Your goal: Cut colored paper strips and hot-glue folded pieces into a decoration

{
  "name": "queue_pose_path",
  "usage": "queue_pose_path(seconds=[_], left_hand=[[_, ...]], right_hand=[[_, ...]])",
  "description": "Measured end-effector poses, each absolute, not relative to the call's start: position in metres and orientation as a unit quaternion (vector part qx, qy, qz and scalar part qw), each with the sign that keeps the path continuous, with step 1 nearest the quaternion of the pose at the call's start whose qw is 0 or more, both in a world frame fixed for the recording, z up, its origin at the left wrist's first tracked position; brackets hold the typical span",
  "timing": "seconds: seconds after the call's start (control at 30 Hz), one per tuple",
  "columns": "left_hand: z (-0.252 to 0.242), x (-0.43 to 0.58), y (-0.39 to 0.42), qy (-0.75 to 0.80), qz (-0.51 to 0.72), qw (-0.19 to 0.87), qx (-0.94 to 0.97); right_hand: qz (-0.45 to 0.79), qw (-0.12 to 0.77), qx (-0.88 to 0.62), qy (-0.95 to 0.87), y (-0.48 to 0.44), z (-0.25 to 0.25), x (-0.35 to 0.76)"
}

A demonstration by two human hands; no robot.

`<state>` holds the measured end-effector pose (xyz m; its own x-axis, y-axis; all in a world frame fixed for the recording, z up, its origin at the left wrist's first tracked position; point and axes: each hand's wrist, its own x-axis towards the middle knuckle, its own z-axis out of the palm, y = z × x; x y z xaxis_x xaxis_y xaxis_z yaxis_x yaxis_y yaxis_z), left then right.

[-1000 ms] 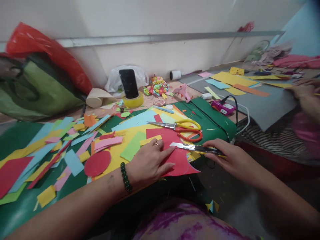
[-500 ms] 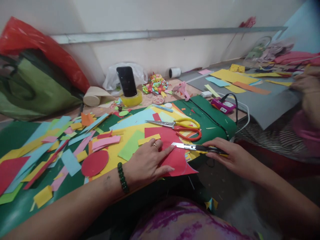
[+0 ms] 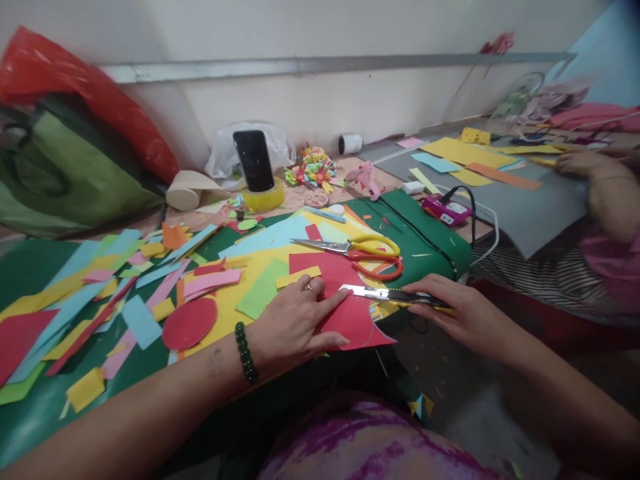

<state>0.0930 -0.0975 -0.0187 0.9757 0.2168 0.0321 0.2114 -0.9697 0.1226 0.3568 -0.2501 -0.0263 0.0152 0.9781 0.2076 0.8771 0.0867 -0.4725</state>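
My left hand [image 3: 303,317] lies flat with fingers spread on a sheet of red paper [image 3: 357,320] at the table's near edge. In my right hand [image 3: 450,310] is a utility knife [image 3: 390,295], its blade pointing left over the red paper, with the tip right by my left index finger. A yellow paper strip [image 3: 299,277] rests just beyond my left fingers, partly over a green piece of paper [image 3: 265,288]. Behind the knife lie scissors [image 3: 373,248] with one yellow and one red handle. A red paper circle [image 3: 190,323] is left of my left hand.
Coloured paper strips [image 3: 143,323] cover the left side. Further back stand a phone [image 3: 253,160] on a yellow tape roll [image 3: 263,197], a pink glue gun [image 3: 367,179] with a black cord, and a purple power socket [image 3: 446,210]. At right, another person's hand [image 3: 580,161] works over a grey surface.
The knife tip has shifted very slightly left, while my left hand stays in place. The other person's hand at right has moved left over the grey surface.
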Motion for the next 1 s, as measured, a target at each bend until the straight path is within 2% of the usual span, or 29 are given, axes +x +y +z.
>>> queue_pose_path(seconds=[0.63,0.8,1.0], left_hand=[[-0.019,0.094,-0.098,0.108,0.042,0.058,0.992],[-0.014,0.083,-0.094,0.111,0.042,0.091,0.989],[-0.017,0.064,-0.094,0.150,-0.008,0.044,0.988]], right_hand=[[0.090,0.248,-0.660,-0.703,-0.252,-0.028,0.347],[0.084,0.246,-0.659,-0.706,-0.250,-0.031,0.346],[0.072,0.249,-0.660,-0.705,-0.249,-0.033,0.343]])
